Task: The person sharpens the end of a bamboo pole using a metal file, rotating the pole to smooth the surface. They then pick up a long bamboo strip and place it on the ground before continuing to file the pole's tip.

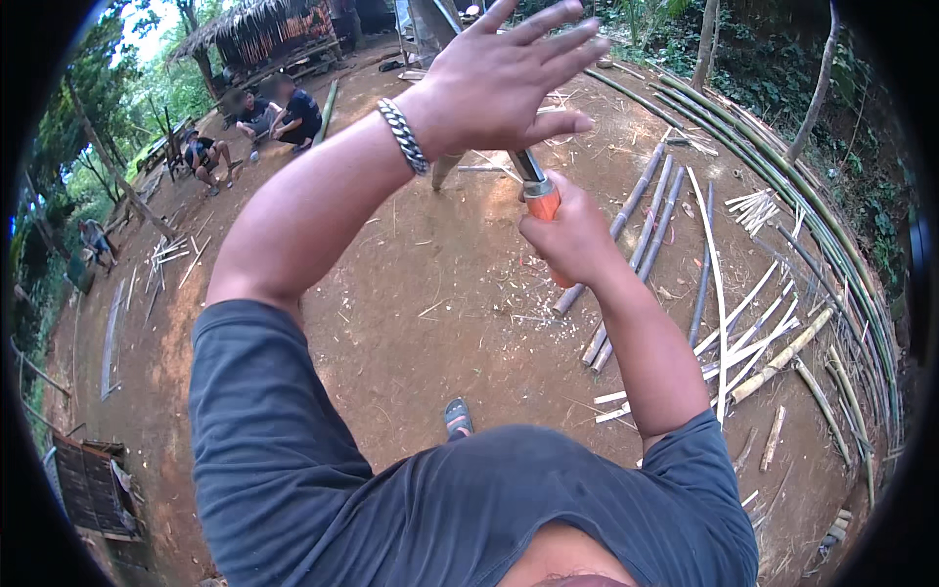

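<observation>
My left hand (pixel 504 83) is raised at the top middle, open with its fingers spread, and a chain bracelet (pixel 403 135) circles the wrist. No object shows in that palm. Below and to its right, my right hand (pixel 572 230) is closed round the orange handle of a long-bladed knife (pixel 542 200). The knife's metal blade (pixel 526 164) points up and away and passes behind my left hand, which hides much of it. Whether the left hand touches the blade, I cannot tell. A piece of wood (pixel 443 172) shows partly beneath the left hand.
Dark bamboo poles (pixel 636 210) and pale split strips (pixel 722 293) lie on the dirt to the right. Long green bamboo poles (pixel 763 161) curve beyond them. Several people sit or crouch at the far left, including one person (pixel 298 115) near a thatched hut (pixel 264 44).
</observation>
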The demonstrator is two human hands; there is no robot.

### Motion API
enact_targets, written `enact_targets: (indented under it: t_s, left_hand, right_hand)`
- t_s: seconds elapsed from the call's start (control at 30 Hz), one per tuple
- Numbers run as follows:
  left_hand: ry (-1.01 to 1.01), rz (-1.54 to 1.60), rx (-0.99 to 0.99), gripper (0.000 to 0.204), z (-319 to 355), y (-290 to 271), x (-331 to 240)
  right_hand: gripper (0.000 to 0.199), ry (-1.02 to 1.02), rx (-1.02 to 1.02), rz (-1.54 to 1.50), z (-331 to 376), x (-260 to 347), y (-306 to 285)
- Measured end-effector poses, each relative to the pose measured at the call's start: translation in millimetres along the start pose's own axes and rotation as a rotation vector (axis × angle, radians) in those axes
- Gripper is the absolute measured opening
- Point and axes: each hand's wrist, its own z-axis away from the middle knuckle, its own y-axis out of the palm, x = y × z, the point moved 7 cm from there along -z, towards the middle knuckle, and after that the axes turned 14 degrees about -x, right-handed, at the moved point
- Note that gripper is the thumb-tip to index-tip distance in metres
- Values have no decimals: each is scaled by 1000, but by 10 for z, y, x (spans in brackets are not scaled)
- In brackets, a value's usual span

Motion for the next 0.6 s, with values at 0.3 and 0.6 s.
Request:
enact_targets:
  t_s: [0.3,0.6]
  left_hand:
    - [81,-10,21,69,227,495,-133]
    - [-82,111,747,94,433,653,241]
  right_hand:
    - [25,48,11,28,-122,-213,212]
    - [27,-54,25,14,-442,-124,573]
